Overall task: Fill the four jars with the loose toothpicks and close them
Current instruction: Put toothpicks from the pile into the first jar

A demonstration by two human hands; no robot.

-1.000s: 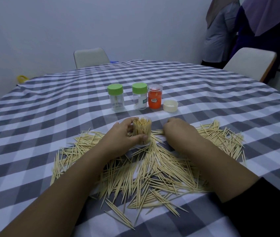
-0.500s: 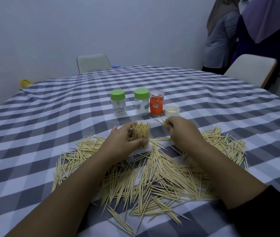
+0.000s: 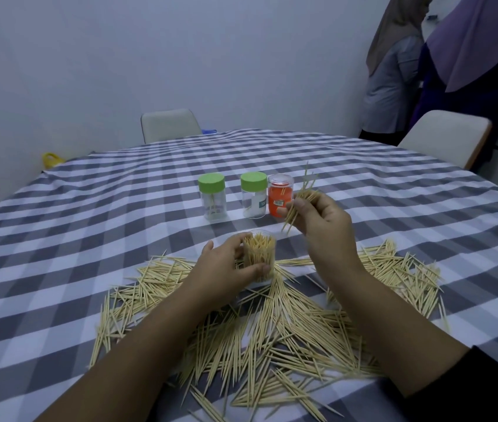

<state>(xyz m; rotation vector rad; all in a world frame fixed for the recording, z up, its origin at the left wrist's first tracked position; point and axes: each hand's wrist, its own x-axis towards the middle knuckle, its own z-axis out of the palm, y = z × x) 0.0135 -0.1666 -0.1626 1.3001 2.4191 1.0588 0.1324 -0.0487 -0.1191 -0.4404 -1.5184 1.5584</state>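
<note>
Now lifted off the cloth, right hand (image 3: pixel 324 226) pinching a bundle of toothpicks (image 3: pixel 299 202) up beyond and right of the open jar (image 3: pixel 258 257). Gripping that jar upright, nearly full, with left hand (image 3: pixel 226 269). Lying scattered nearer than both grips, loose toothpicks (image 3: pixel 272 324). Standing beyond the raised bundle, three other jars (image 3: pixel 254 199).

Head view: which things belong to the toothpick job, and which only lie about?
Job: open jar in left hand; toothpick bundle in right hand; loose toothpicks; two green-lidded jars; orange jar.
Lying about: chairs; yellow object.
</note>
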